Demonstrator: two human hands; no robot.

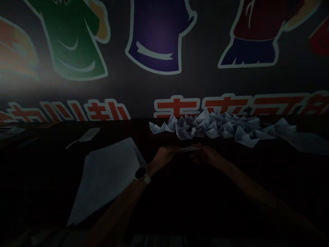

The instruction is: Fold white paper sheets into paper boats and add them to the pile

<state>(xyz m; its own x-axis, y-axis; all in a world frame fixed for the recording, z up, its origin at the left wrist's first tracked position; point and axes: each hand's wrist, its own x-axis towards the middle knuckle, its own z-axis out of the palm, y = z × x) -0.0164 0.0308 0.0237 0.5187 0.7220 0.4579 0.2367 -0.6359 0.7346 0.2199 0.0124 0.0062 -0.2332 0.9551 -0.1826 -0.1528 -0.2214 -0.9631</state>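
A small folded piece of white paper (189, 149) is held between my two hands above the dark table, seen nearly edge-on. At its left end, my left hand (164, 155) has its fingers closed on it; a round-faced watch (141, 173) is on that wrist. My right hand (205, 154) pinches the paper's right end, its fingers dim in the poor light. Just beyond the hands lies a heap of folded paper boats (213, 125). To the left of my left forearm rests a stack of white paper sheets (108, 171).
A white flat object with a thin handle-like end (88, 135) lies at the back left. Flat paper (308, 141) lies at the right, beside the boats. Behind the table stands a wall (118, 68) with cartoon figures and large red characters.
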